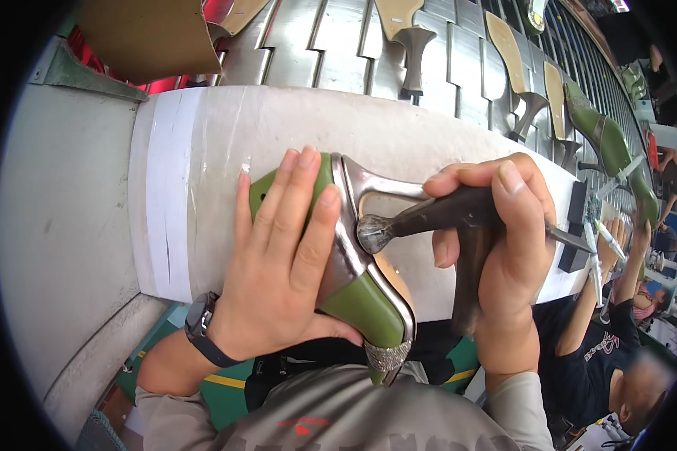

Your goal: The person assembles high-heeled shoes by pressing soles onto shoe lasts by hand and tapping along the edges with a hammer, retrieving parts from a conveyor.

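A high-heeled shoe (pixel 344 259) in metallic silver lies on its side on a green shoe last, its heel pointing right and a glittery band near the end closest to me. My left hand (pixel 278 270) lies across it with fingers spread over the side and thumb near the band, holding it against the worktop. In my right hand (pixel 515 240) is a dark hammer (pixel 459 210), gripped round its head and handle. The hammer's round face is at the edge of the shoe's sole, below the heel; whether it touches cannot be told.
Beneath the shoe is a pale worktop (pixel 316 113) with white strips at its left. Beyond it runs a metal slatted conveyor (pixel 293 49) bearing tan insole pieces with heels (pixel 411 56) and a green last (pixel 605 135). A cardboard piece (pixel 143 37) is far left. Another person (pixel 594 368) works at right.
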`<state>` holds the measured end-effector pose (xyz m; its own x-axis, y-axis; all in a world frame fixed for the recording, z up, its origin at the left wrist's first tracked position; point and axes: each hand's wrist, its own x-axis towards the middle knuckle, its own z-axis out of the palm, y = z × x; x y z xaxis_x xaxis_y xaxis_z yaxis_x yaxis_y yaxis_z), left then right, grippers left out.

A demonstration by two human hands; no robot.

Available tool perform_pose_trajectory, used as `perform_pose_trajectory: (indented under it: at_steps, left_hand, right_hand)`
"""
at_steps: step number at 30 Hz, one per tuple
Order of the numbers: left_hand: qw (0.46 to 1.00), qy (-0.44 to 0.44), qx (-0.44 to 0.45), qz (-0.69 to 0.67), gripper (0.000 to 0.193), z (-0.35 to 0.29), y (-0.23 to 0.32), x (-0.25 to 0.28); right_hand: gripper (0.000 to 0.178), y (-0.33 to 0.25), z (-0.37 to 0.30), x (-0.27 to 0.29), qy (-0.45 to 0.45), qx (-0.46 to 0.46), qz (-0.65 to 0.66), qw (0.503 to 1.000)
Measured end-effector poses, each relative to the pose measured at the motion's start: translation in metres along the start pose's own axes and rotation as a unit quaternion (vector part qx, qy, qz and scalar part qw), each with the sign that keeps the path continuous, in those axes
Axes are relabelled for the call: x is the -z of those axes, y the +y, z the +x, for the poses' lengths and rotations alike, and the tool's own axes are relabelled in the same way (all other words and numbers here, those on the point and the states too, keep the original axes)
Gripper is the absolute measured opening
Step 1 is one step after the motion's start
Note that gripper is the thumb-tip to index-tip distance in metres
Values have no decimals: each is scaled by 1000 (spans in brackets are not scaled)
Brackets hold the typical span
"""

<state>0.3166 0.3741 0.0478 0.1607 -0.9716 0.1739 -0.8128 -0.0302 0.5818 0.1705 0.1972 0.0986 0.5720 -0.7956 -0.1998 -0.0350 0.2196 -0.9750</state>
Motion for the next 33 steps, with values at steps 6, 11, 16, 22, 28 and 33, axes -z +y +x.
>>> perform_pose_trajectory:
  at_steps: [6,11,16,22,28,33]
  left_hand:
    - [999,-6,-28,15,145,2,-7,-3]
    - [1000,0,-19,16,144,-1,-9,-5]
    - [1000,4,-22,8,144,-2,-10,-5]
    - [1000,0,-22,19,145,0,-9,-3]
    - [999,42,-26,9,143,-5,-8,-9]
    - [999,48,-20,12,151,-12,-9,-5]
  right_hand:
    - [33,-28,29,-15,-86,12,-117,989]
    - [31,-21,23,-5,-101,-11,-102,990]
    - [29,-15,12,4,-83,-35,-61,994]
    - [30,-28,29,8,-178,-27,-98,979]
    - [23,-46,32,-11,-265,-43,-183,946]
    - [14,-37,-1,31,-245,98,-248,932]
